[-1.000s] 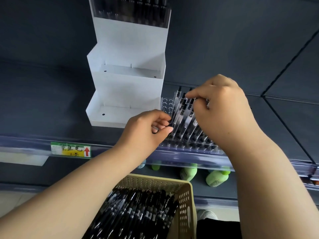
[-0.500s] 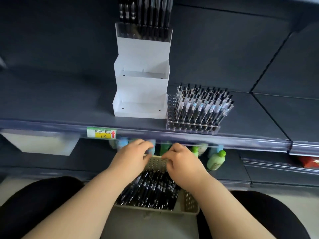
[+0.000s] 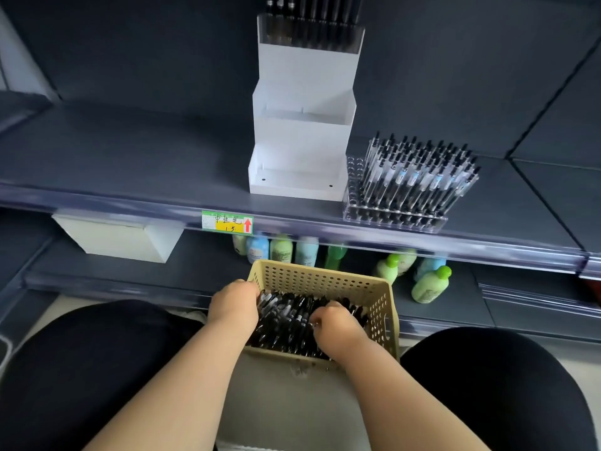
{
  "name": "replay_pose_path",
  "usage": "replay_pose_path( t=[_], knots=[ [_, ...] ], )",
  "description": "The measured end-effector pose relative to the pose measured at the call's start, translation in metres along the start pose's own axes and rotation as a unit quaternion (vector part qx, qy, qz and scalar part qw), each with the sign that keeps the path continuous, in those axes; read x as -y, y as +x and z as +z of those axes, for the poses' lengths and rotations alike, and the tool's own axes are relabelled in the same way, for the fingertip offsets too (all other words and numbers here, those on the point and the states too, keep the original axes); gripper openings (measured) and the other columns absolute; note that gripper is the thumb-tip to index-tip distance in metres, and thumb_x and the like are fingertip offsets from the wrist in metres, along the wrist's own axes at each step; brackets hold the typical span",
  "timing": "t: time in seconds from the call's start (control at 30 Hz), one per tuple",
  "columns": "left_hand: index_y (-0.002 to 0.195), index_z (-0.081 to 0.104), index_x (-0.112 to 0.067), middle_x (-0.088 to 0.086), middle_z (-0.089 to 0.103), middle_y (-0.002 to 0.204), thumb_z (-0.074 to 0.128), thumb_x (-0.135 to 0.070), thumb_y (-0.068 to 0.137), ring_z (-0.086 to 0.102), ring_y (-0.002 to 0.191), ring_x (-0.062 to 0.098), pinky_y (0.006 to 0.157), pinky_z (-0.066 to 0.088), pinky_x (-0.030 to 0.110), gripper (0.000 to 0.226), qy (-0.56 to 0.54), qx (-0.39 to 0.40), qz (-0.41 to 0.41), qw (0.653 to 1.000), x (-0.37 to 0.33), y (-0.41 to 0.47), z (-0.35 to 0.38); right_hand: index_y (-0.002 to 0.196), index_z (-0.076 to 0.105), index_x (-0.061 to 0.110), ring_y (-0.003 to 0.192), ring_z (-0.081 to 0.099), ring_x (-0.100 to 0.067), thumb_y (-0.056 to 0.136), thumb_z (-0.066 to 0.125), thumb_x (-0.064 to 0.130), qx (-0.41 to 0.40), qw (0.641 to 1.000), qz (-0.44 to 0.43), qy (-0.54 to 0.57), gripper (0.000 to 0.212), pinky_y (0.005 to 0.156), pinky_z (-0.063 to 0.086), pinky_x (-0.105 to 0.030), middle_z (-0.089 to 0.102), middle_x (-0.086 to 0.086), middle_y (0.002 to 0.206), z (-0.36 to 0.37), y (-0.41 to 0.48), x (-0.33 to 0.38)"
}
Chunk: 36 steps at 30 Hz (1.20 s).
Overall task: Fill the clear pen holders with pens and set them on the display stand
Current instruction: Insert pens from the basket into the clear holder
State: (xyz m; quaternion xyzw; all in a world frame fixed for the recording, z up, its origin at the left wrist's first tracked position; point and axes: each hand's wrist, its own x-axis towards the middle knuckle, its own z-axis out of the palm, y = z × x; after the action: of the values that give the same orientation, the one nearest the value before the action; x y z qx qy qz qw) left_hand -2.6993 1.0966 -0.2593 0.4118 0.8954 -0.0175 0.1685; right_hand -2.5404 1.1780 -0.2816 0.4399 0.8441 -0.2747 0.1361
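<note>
A beige perforated basket (image 3: 320, 277) sits low between my knees, full of loose black pens (image 3: 286, 323). My left hand (image 3: 232, 304) is at the basket's left side and my right hand (image 3: 338, 325) near its middle; both have fingers curled down into the pens, fingertips hidden. On the shelf above, a clear pen holder (image 3: 395, 219) is mostly filled with upright pens (image 3: 419, 170); its leftmost holes are bare. To its left stands the white stepped display stand (image 3: 302, 138), whose top step carries another filled holder (image 3: 312, 30).
The dark shelf edge carries a green and yellow price label (image 3: 227, 222). Below it stand several green and blue bottles (image 3: 429, 284) and a white box (image 3: 117, 239). My dark-clothed knees (image 3: 81, 369) flank the basket.
Both hands have left the pen holder on the shelf and dropped into the basket. My view has tilted down and back.
</note>
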Motion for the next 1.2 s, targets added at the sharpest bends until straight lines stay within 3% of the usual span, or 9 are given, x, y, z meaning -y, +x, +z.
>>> replay_pose_path(
  t=[0.13,0.27,0.43,0.57,0.8,1.0,1.13,1.2],
  knots=[
    [0.118,0.059,-0.025,-0.002,0.048,0.126,0.052,-0.008,0.086,0.039,0.118,0.021,0.094,0.036,0.032,0.037,0.078,-0.036,0.031,0.996,-0.006,0.01,0.007,0.126,0.057,0.022,0.106,0.058,-0.026,0.093,0.043,0.011,-0.002,1.0,-0.029,0.005,0.037,0.094,0.048,-0.032,0.041,-0.007,0.134,0.008,0.02,0.014],
    [0.113,0.062,-0.022,-0.001,0.031,0.134,0.059,-0.012,0.081,0.026,0.126,0.022,0.1,0.028,0.034,0.034,0.1,-0.032,0.035,0.994,-0.013,0.016,0.019,0.127,0.055,0.024,0.106,0.057,-0.024,0.092,0.046,0.011,-0.006,0.998,-0.061,0.013,0.039,0.091,0.048,-0.029,0.041,-0.003,0.134,0.022,0.041,0.027],
    [0.135,0.046,-0.022,-0.003,-0.006,0.156,0.041,-0.009,0.091,-0.011,0.143,0.023,0.114,0.005,0.044,0.046,0.131,0.015,0.032,0.991,-0.02,0.031,0.034,0.124,0.051,0.013,0.11,0.052,-0.029,0.09,0.046,0.009,0.01,0.992,-0.121,-0.02,0.034,0.091,0.046,-0.033,0.044,-0.009,0.128,0.036,0.06,0.041],
    [0.137,0.045,-0.02,-0.005,-0.01,0.157,0.047,-0.005,0.087,-0.023,0.141,0.026,0.116,-0.006,0.047,0.052,0.174,0.05,0.036,0.983,-0.021,0.038,0.036,0.129,0.044,0.01,0.117,0.045,-0.03,0.088,0.048,0.01,0.047,0.988,-0.127,-0.07,0.041,0.094,0.045,-0.043,0.044,-0.012,0.128,0.047,0.073,0.049],
    [0.134,0.048,-0.026,-0.005,-0.011,0.157,0.05,-0.013,0.086,-0.03,0.139,0.027,0.11,-0.018,0.05,0.05,0.212,0.076,0.032,0.974,-0.024,0.033,0.032,0.138,0.035,0.018,0.121,0.041,-0.035,0.09,0.052,0.008,0.071,0.972,-0.133,-0.182,0.052,0.091,0.045,-0.045,0.036,-0.015,0.132,0.031,0.076,0.045],
    [0.113,0.064,-0.026,-0.011,0.01,0.156,0.043,-0.042,0.092,-0.012,0.144,0.014,0.114,-0.011,0.045,0.034,0.077,0.024,0.033,0.996,-0.013,0.021,0.022,0.128,0.045,0.012,0.115,0.047,-0.035,0.086,0.052,0.0,0.026,0.973,-0.148,-0.178,0.045,0.089,0.047,-0.044,0.042,-0.013,0.126,0.017,0.068,0.039],
    [0.104,0.068,-0.031,-0.014,0.035,0.142,0.046,-0.043,0.093,0.019,0.136,0.013,0.114,0.012,0.038,0.027,-0.058,-0.008,0.009,0.998,-0.007,0.019,0.009,0.118,0.055,0.018,0.114,0.047,-0.026,0.09,0.053,0.01,-0.063,0.988,-0.118,-0.073,0.029,0.088,0.048,-0.036,0.044,-0.005,0.13,0.007,0.062,0.02],
    [0.105,0.066,-0.033,-0.013,0.046,0.13,0.046,-0.044,0.094,0.034,0.124,0.017,0.103,0.028,0.035,0.025,-0.108,-0.01,-0.004,0.994,-0.003,0.017,0.0,0.12,0.056,0.021,0.116,0.047,-0.022,0.095,0.05,0.02,-0.085,0.991,-0.104,-0.013,0.026,0.09,0.047,-0.033,0.05,-0.001,0.128,-0.001,0.055,0.014]
  ],
)
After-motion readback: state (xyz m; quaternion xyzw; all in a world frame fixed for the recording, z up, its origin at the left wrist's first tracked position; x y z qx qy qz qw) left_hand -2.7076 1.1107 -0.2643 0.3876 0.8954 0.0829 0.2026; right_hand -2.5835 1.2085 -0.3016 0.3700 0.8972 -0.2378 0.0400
